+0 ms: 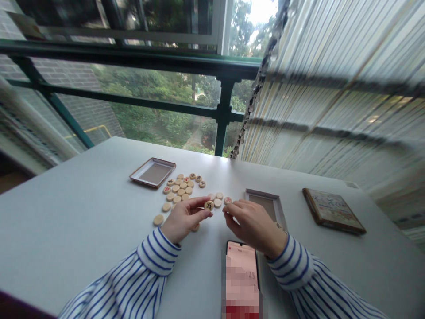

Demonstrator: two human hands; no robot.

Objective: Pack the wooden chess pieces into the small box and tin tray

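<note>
Left hand (181, 219): thumb and fingers closed on a piece (209, 206). Right hand (252, 223): fingers curled, nearly closed; contents cannot be told. The piece is probably light, stiff, smooth and sturdy, best pinched by its rim. It lies at about 2 o'clock from the left palm, between 9 and 10 o'clock from the right; loose pieces (181, 192) spread at 12 o'clock from the left.
</note>
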